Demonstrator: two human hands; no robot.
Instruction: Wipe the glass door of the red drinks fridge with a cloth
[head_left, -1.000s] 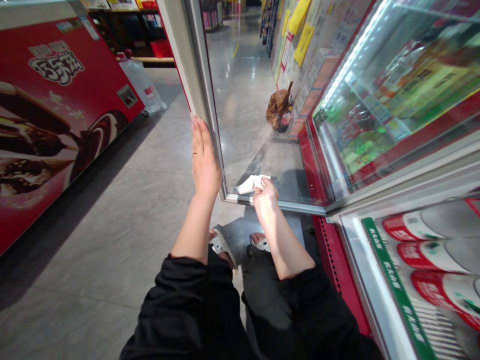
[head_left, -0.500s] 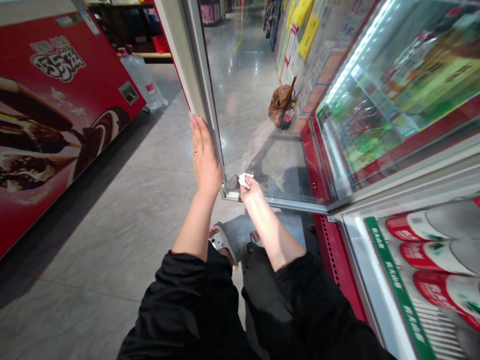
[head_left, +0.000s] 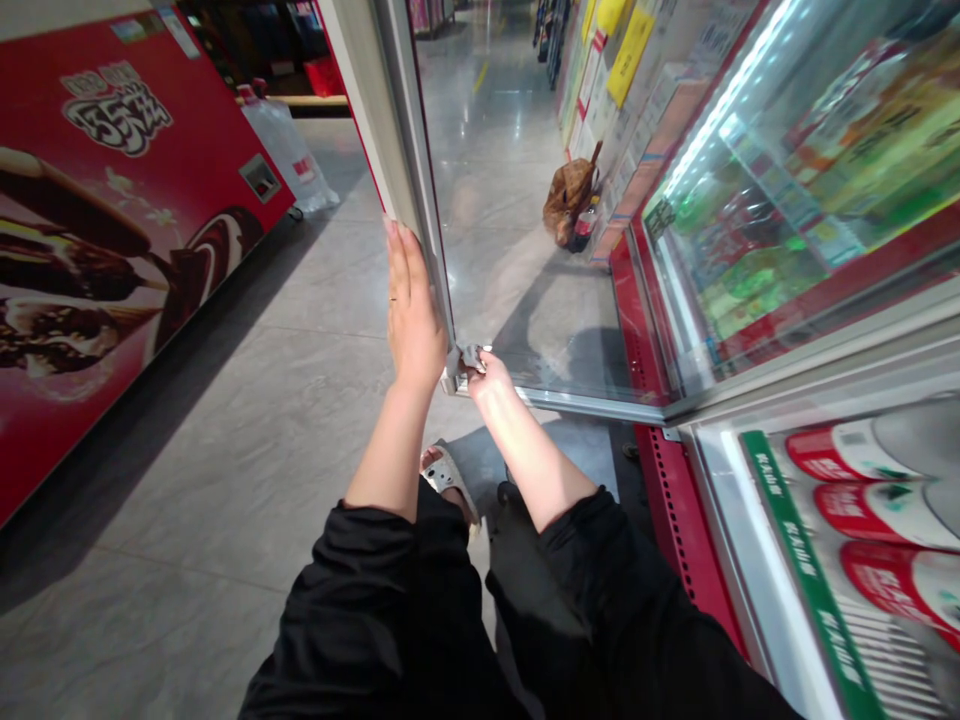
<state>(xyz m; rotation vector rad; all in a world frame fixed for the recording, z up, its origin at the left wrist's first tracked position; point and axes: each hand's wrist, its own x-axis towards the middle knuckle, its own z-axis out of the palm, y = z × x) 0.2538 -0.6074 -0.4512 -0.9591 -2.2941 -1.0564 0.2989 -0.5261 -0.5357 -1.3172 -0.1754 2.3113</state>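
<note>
Glass door [head_left: 517, 290]: swung open in front of the person, with a pale metal frame [head_left: 409, 130] down its left side and along the bottom
Left hand [head_left: 416, 325]: flat, fingers straight and close together, laid along the outer side of the door's left upright, just above its lower corner; thumb out of sight
Right hand [head_left: 487, 375]: fingers closed, pinching a crumpled wipe at the door's lower left corner
Wipe [head_left: 472, 357]: greyish white, bunched in the right fingers, right by that corner of the door; whether it presses on glass or frame, I cannot tell
Red freezer [head_left: 217, 170]: well to the left of the door, ice cream pictured on its side
Clear plastic containers [head_left: 289, 150]: on the floor left of the door, beside the freezer
Brown bag [head_left: 568, 195]: visible in the door's pane, towards its right side
Red-labelled bottles [head_left: 862, 500]: to the right of the door, in a row behind a green strip [head_left: 799, 550]
Sandal [head_left: 442, 472]: on a foot below the door's lower left corner
</note>
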